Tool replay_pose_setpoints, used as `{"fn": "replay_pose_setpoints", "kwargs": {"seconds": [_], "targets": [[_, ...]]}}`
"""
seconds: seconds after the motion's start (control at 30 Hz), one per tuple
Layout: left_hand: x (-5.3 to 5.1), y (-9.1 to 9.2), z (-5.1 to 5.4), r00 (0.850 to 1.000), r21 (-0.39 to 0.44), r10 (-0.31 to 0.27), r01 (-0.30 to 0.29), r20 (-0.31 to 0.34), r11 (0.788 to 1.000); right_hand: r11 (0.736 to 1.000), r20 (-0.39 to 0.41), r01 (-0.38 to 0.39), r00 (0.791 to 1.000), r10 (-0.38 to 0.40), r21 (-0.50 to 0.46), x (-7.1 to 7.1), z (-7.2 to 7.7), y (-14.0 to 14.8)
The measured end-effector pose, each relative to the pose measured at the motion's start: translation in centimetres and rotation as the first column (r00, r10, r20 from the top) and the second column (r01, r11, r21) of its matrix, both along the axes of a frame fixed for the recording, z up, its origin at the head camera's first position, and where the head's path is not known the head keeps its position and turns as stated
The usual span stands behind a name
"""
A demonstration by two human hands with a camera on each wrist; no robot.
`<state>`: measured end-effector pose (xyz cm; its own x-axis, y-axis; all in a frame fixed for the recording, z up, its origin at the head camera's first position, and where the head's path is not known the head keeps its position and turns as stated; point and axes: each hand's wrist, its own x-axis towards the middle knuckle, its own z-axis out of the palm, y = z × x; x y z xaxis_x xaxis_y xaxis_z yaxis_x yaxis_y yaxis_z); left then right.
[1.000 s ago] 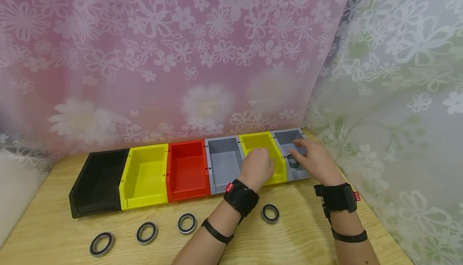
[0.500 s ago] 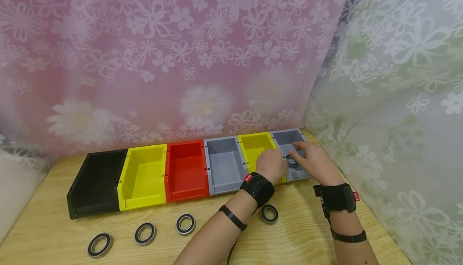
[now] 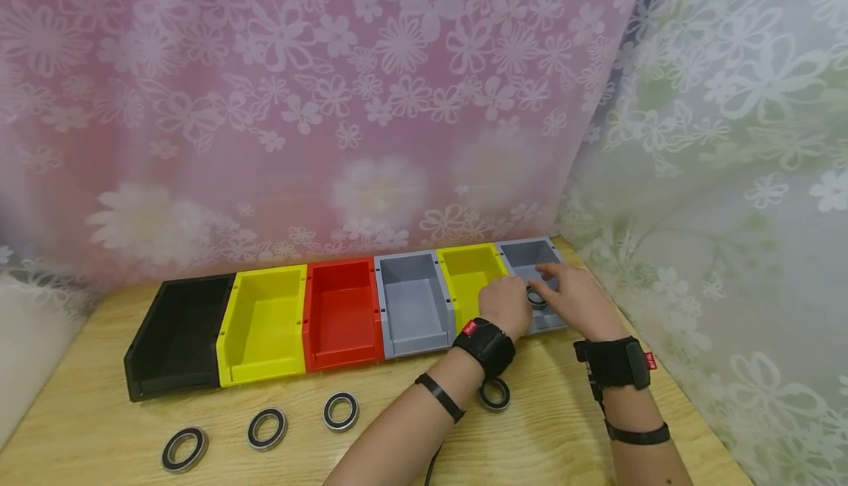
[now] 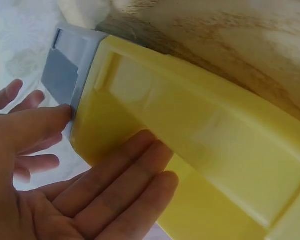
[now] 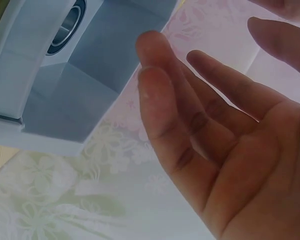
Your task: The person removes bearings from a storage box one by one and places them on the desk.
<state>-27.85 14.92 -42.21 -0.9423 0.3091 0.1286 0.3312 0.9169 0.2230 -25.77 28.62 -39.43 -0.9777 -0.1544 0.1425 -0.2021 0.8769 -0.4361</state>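
Observation:
My left hand (image 3: 505, 303) is at the front of the right-hand yellow bin (image 3: 469, 280). In the left wrist view its straight, relaxed fingers reach over the yellow bin (image 4: 210, 135), and the thumb tip is at the wall next to the grey bin (image 4: 65, 72). Nothing is in its grasp. My right hand (image 3: 581, 300) hovers over the grey end bin (image 3: 523, 252), fingers loosely bent and holding nothing. A ball bearing (image 5: 65, 32) lies inside that bin; the left hand and the right thumb are close to the bearing (image 3: 535, 298) in the head view.
Leftward stand another grey bin (image 3: 414, 298), a red bin (image 3: 343, 317), a yellow bin (image 3: 265, 324) and a black bin (image 3: 182, 331). Several bearings lie on the wooden table, among them one (image 3: 495, 395) beneath the left wrist and one (image 3: 341, 411) further left. Flowered curtains hang behind.
My left hand has moved right across the yellow bin towards the grey end bin. The right hand has stayed almost still above the bearing.

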Motion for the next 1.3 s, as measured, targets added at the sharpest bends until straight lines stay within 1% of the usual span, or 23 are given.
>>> {"fn": "replay_pose_setpoints", "kwargs": {"seconds": [0.13, 0.27, 0.4, 0.53, 0.77, 0.9, 1.03, 1.13, 1.3], "targets": [[-0.2, 0.1, -0.3, 1.0, -0.017, 0.016, -0.016, 0.015, 1.0, 1.0, 0.007, -0.001, 1.0, 0.001, -0.005, 0.0, -0.2, 0.1], [-0.4, 0.4, -0.3, 0.999, -0.032, 0.026, -0.025, 0.023, 0.999, 1.0, 0.01, 0.008, 1.0, -0.009, 0.003, -0.1, -0.3, 0.2], [-0.6, 0.5, -0.4, 0.999, -0.013, 0.03, -0.03, 0.02, 0.999, 0.999, -0.007, 0.02, 1.0, -0.02, 0.028, -0.3, -0.4, 0.2], [-0.7, 0.6, -0.7, 0.999, 0.007, 0.032, -0.032, 0.009, 0.999, 0.997, -0.025, 0.044, 0.999, -0.043, 0.058, -0.5, -0.9, 0.1], [-0.7, 0.6, -0.9, 0.999, 0.021, 0.044, -0.044, 0.011, 0.999, 0.994, 0.003, 0.066, 0.998, -0.066, 0.088, -1.4, -2.5, 0.1], [-0.6, 0.6, -0.9, 0.999, 0.024, 0.046, -0.046, 0.007, 0.999, 0.986, 0.013, 0.088, 0.996, -0.091, 0.141, -1.8, -3.3, 0.2], [-0.5, 0.6, -0.9, 0.999, 0.016, 0.053, -0.053, -0.003, 0.998, 0.978, 0.039, 0.086, 0.995, -0.095, 0.187, -1.9, -4.0, 0.3], [-0.4, 0.6, -0.9, 0.998, 0.015, 0.056, -0.056, 0.0, 0.998, 0.976, 0.03, 0.08, 0.996, -0.088, 0.204, -2.1, -4.5, 0.3], [-0.4, 0.6, -0.9, 0.999, 0.041, 0.051, -0.051, 0.007, 0.998, 0.97, 0.001, 0.062, 0.998, -0.064, 0.235, -2.3, -5.6, 0.5]]}}
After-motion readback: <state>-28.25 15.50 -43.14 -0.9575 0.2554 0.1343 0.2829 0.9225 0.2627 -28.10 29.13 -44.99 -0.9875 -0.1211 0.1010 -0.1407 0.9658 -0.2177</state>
